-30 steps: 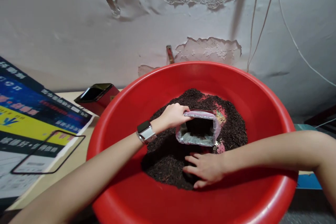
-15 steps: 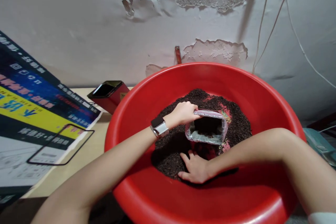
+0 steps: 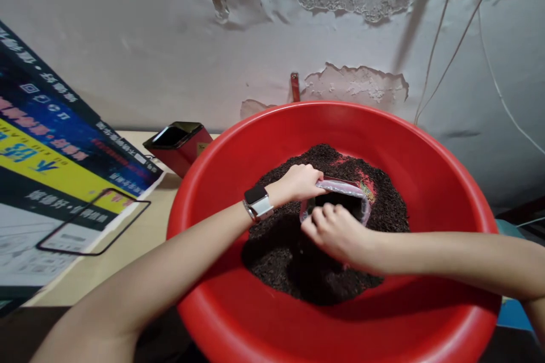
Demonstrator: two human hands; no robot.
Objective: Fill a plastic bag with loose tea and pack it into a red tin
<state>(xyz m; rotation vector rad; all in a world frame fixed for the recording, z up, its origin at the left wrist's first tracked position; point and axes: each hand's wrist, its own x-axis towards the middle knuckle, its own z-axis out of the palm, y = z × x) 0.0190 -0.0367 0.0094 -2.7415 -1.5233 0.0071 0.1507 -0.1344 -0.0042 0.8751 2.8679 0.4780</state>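
Gripping the lined container point(image 3: 343, 186) by its upper-left rim at frame centre, the left hand point(image 3: 300, 181) lies up-left of the right hand point(image 3: 338, 232), curled across the opening's lower edge, contents undeterminable

Your left arm point(image 3: 179, 261) slants up from lower left; left grip point(image 3: 298, 182) closed, back uppermost. Your right forearm point(image 3: 430, 252) lies nearly level, entering from the right; right grip point(image 3: 343, 237) bunched, fingers point(image 3: 326, 216) bent downward, tips hidden.
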